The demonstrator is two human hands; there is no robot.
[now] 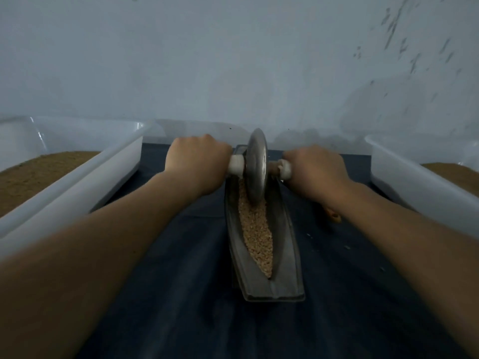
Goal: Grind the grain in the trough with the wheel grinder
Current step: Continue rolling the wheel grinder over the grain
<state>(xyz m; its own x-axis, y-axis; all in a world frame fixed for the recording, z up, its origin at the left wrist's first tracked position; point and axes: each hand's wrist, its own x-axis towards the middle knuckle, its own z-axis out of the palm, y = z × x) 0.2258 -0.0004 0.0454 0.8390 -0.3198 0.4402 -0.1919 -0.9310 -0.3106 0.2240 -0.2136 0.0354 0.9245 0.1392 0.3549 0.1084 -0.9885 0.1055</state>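
A long grey metal trough (285,244) lies lengthwise on the dark blue cloth, running away from me. Tan grain (256,231) fills its central groove. The metal wheel grinder (256,164) stands upright in the groove near the trough's far end. A white axle handle sticks out on each side of the wheel. My left hand (197,161) grips the left handle. My right hand (316,169) grips the right handle. Both forearms stretch forward from the bottom corners.
A white plastic tub (77,187) holding brown meal stands at the left. Another white tub (414,177) with brown meal stands at the right. A small orange-brown object (334,215) lies under my right wrist. A pale wall rises right behind the table.
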